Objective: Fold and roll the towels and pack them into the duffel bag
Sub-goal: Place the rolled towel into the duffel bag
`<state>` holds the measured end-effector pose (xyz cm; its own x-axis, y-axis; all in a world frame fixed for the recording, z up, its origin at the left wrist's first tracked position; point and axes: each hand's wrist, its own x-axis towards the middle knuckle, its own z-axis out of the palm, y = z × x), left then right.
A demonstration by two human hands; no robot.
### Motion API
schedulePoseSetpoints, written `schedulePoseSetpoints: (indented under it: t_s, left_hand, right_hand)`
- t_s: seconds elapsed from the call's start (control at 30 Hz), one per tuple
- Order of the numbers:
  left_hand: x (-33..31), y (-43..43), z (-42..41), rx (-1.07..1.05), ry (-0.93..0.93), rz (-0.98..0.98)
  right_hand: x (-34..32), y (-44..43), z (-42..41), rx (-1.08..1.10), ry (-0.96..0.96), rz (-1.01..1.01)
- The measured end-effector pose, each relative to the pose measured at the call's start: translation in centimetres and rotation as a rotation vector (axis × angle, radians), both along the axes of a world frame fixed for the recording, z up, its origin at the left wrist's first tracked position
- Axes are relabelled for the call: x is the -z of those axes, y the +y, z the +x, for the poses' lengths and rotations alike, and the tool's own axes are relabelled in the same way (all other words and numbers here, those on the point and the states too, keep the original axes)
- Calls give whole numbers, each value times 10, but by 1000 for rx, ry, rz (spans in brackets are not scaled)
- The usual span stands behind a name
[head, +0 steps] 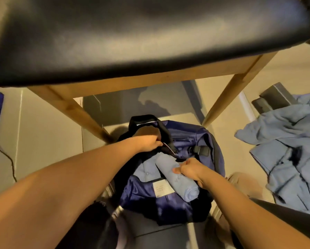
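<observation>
A rolled blue towel (170,169) held inside the open duffel bag (141,196) on the floor (42,132).

Nearest the person, the right hand (192,170) has fingers and thumb curled round the middle of the roll. The roll lies slanted against the bag's navy lining, its spiral end towards the person, just beside a white sewn-in label (160,189). Under the roll a second pale blue towel (147,169) lies in the bag. A little farther on, the left hand (148,142) grips the bag's black upper edge. Off to the right, well apart from the bag, a loose heap of blue towels (290,159) sprawls on the floor, with two dark boxes (272,97) beyond it. Over everything stands a black padded seat (150,33) on wooden legs (222,105).
</observation>
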<state>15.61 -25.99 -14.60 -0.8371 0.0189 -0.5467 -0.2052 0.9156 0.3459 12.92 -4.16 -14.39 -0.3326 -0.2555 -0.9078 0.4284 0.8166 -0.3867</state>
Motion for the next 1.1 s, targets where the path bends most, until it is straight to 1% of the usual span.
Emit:
schedulePoseSetpoints:
  t_s: [0.1, 0.2, 0.23, 0.3, 0.33, 0.43, 0.5, 0.53, 0.6, 0.67, 0.8, 0.87, 0.93, 1.0, 1.07, 1.1]
  left_hand:
    - [-6, -18, -2, -168, 24, 91]
    - [-8, -31, 6, -363, 153, 137]
    - [-10, -31, 9, -423, 164, 157]
    - [-14, -26, 16, -543, 126, 159]
    - [-14, -23, 19, -576, 137, 169]
    - [-13, -18, 28, -639, 262, 251]
    - [-5, -18, 37, -708, 309, 304]
    - [-1, -18, 40, -727, 323, 323]
    - [2, -16, 44, -701, 331, 346]
    - [6, -13, 45, -634, 304, 341]
    - [10, 6, 45, -487, 359, 176]
    - [15, 12, 45, -413, 388, 136]
    - [17, 16, 43, -411, 435, 119]
    - [19, 17, 38, -410, 492, 50]
    - [19, 20, 33, -300, 530, -6]
    - [19, 22, 31, -187, 556, -22]
  right_hand:
    - [7, -7, 1, 77, 49, 16]
    - [20, -18, 12, 189, 91, -8]
    - [24, -20, 17, 227, 101, -17]
    - [32, -21, 28, 288, 142, -19]
    - [35, -21, 31, 310, 171, -18]
    - [43, -23, 29, 374, 269, -56]
    - [45, -29, 27, 363, 306, -123]
    - [47, -31, 26, 325, 347, -142]
    - [56, -34, 26, 234, 439, -107]
    - [66, -34, 27, 218, 434, -78]
    - [77, -30, 29, 276, 436, -110]
    - [73, -28, 33, 268, 442, -144]
    - [74, -25, 37, 212, 471, -143]
    - [74, -23, 41, 171, 501, -121]
    - [73, -22, 44, 164, 529, -108]
    - [74, -22, 45, 173, 538, -111]
